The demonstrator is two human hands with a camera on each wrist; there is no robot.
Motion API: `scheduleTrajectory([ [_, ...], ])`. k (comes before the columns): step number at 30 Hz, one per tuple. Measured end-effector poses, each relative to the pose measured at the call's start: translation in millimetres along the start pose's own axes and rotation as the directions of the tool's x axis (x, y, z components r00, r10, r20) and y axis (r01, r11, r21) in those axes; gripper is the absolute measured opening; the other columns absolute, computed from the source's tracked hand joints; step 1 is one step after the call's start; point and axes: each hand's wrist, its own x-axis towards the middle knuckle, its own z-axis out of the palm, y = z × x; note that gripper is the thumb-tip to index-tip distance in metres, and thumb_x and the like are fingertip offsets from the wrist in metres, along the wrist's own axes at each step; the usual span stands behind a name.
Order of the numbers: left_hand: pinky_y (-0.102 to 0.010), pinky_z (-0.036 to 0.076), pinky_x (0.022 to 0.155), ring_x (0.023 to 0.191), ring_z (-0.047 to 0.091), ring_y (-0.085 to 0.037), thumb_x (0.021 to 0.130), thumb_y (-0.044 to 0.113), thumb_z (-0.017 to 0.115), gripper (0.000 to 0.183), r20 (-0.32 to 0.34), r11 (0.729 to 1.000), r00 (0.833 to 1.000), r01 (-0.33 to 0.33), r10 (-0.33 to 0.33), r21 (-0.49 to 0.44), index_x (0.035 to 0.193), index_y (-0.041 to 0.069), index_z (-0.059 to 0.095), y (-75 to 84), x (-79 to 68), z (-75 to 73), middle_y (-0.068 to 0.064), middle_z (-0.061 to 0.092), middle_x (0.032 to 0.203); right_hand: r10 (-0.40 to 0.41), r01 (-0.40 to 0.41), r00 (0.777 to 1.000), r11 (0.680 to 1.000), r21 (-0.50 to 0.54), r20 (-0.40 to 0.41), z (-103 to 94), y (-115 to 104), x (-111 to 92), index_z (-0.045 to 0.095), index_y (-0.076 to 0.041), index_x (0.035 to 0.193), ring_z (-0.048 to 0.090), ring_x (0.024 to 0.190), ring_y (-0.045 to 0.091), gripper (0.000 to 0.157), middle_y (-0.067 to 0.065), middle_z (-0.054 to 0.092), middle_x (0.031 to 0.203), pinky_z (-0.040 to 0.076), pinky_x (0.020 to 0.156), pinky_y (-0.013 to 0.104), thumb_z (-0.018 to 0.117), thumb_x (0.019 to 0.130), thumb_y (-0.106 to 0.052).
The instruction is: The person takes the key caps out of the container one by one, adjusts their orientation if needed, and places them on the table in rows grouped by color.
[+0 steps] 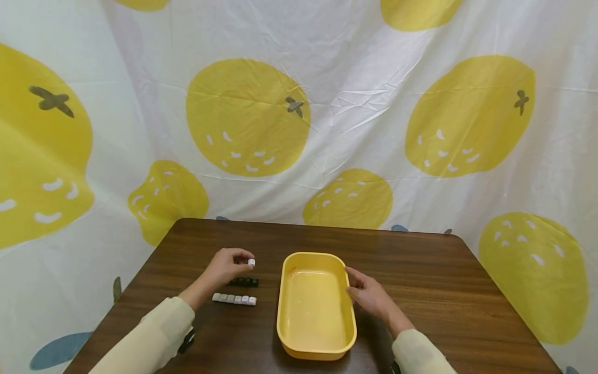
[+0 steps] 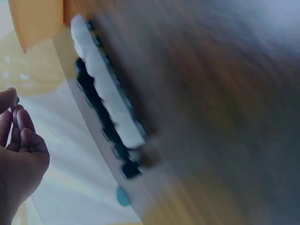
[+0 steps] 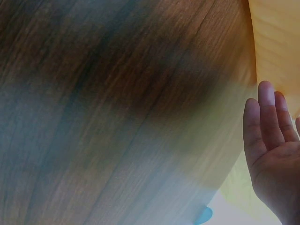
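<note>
My left hand (image 1: 227,264) pinches a small white keycap (image 1: 251,262) between thumb and fingertips, raised beyond the rows on the table. Below it lies a row of black keycaps (image 1: 245,282), partly hidden by the hand. Nearer to me runs a row of several white keycaps (image 1: 234,299), side by side; the left wrist view shows these white caps (image 2: 108,89) in front of the black ones (image 2: 96,101). My right hand (image 1: 370,295) touches the right wall of a yellow plastic tub (image 1: 282,311), its fingers (image 3: 266,112) fairly straight. Nothing lies inside the tub.
The dark wood-grain table (image 1: 420,280) extends on both sides of the tub, with rounded far corners. Behind its far edge hangs a white cloth (image 1: 345,114) printed with yellow lemons.
</note>
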Motion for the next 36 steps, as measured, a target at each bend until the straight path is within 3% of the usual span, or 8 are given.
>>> scheduleTrajectory([
  [9,-0.033,0.05,0.069,0.08,0.061,-0.014,0.087,0.012,0.075,0.021,-0.045,0.996,0.996,0.073,-0.07,0.053,0.105,0.003,0.073,-34.1,-28.6,-27.5,0.0,0.069,0.087,0.002,-0.002,1.0,1.0,-0.003,0.001,-0.2,0.2,-0.6,0.046,-0.008,0.148,0.058,0.068,0.025,0.055,0.009,0.064,0.092,0.043,0.053,0.033,0.059,0.095,-0.007],
  [19,-0.033,0.049,0.068,0.08,0.06,-0.015,0.083,0.01,0.077,0.017,-0.014,0.989,0.996,0.094,-0.093,0.118,0.098,0.002,0.074,-68.3,-60.3,-49.9,-0.001,0.068,0.086,-0.024,0.024,1.0,1.0,-0.01,0.02,-1.2,0.0,-1.5,0.043,-0.003,0.149,0.058,0.069,0.024,0.056,0.011,0.064,0.095,0.044,0.053,0.031,0.058,0.095,-0.008],
  [26,-0.031,0.047,0.066,0.076,0.057,-0.014,0.078,0.004,0.079,0.012,0.025,0.985,0.997,0.071,-0.076,0.154,0.089,0.005,0.074,-81.2,-66.4,-50.4,0.001,0.066,0.081,-0.002,0.002,1.0,1.0,-0.004,-0.003,0.2,-0.4,-0.4,0.046,-0.007,0.148,0.058,0.069,0.024,0.055,0.009,0.064,0.091,0.044,0.054,0.034,0.059,0.095,-0.006],
  [36,-0.03,0.044,0.064,0.072,0.054,-0.013,0.077,0.002,0.079,0.012,0.073,0.987,0.996,0.039,-0.051,0.158,0.087,0.005,0.073,-80.0,-65.8,-43.6,0.003,0.062,0.077,0.004,-0.004,1.0,1.0,-0.001,-0.001,0.9,-0.5,-0.9,0.046,-0.008,0.149,0.057,0.068,0.024,0.055,0.009,0.065,0.092,0.044,0.054,0.035,0.059,0.095,-0.006],
])
